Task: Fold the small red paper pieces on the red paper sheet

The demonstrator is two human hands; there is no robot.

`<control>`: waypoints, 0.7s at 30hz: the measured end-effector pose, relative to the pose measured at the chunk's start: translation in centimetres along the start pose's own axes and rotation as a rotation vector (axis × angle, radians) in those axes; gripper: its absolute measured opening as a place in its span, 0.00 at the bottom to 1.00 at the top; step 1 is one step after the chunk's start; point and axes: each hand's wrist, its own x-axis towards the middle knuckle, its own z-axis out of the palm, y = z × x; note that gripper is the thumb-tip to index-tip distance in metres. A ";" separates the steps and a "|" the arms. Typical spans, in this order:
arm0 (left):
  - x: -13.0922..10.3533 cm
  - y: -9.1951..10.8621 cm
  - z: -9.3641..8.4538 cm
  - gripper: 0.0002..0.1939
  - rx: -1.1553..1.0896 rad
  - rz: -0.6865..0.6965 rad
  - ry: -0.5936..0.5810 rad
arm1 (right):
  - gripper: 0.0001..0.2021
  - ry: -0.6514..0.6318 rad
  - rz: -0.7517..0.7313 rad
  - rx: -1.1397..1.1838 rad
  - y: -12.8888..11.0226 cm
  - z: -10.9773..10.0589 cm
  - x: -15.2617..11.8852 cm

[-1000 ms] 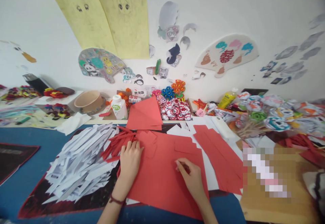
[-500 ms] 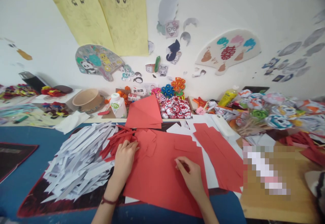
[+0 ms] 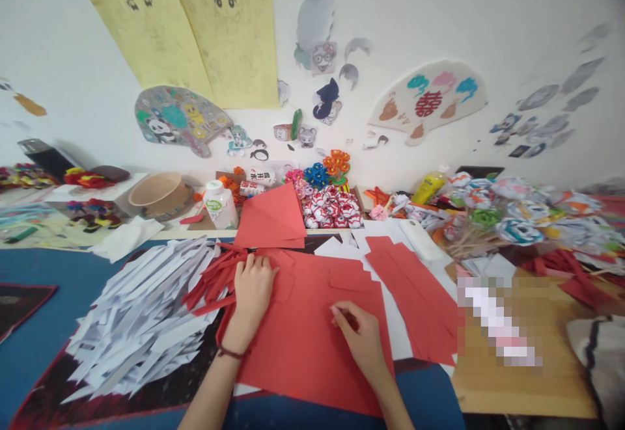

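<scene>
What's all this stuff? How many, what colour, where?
White strips: many, white, left heap
Red strips: many, red, beside that heap
Big sheets: uncountable, red, front middle
Long pieces: several, red, right of those
Back sheets: at least two, red, middle
Dark mats: two, blackish, left
White bottle: one, white, behind red strips
Yellow bottle: one, yellow, back right
Bowl: one, tan, back left
Flowers: several, mixed, back middle
Round crafts: many, red-white, below flowers
Stick crafts: many, mixed, right
Fans: two, mixed, wall
Drawings: two, yellow, upper wall
Cutouts: many, mixed, wall
Left hand: one, bare, over big sheets
Right hand: one, bare, over big sheets
</scene>
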 end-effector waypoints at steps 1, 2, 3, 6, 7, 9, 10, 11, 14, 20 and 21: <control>0.1 0.0 0.1 0.14 0.009 0.004 -0.009 | 0.13 -0.003 -0.001 0.006 0.0 0.0 0.0; 0.1 0.0 0.3 0.14 0.015 0.014 -0.016 | 0.13 -0.003 -0.001 0.010 0.0 0.0 0.0; 0.1 0.0 0.4 0.14 0.020 0.024 -0.021 | 0.12 -0.002 -0.001 0.011 0.0 0.1 0.1; -0.1 -0.2 0.6 0.14 0.031 0.044 -0.013 | 0.12 0.005 -0.010 0.007 0.2 0.1 0.1; -0.2 -0.2 0.7 0.14 0.033 0.046 -0.008 | 0.12 0.006 -0.014 0.006 0.3 0.1 0.0; -0.2 -0.3 0.7 0.13 0.036 0.048 0.004 | 0.12 0.006 -0.019 0.003 0.4 0.0 0.0; -0.1 -0.4 0.7 0.13 0.039 0.053 0.015 | 0.11 0.006 -0.020 0.001 0.5 0.0 0.0; -0.1 -0.5 0.7 0.13 0.043 0.060 0.030 | 0.11 0.006 -0.020 -0.002 0.4 0.0 0.0; -0.2 0.0 0.2 0.14 0.048 0.105 0.087 | 0.12 0.019 -0.022 -0.019 0.2 0.0 0.0; -3.2 5.8 -0.7 0.18 -0.043 0.386 0.165 | 0.17 0.271 -0.253 -0.283 0.0 -0.1 -0.3; -4.1 7.0 -0.7 0.18 -0.062 0.444 0.187 | 0.18 0.268 -0.318 -0.348 0.1 -0.2 -0.4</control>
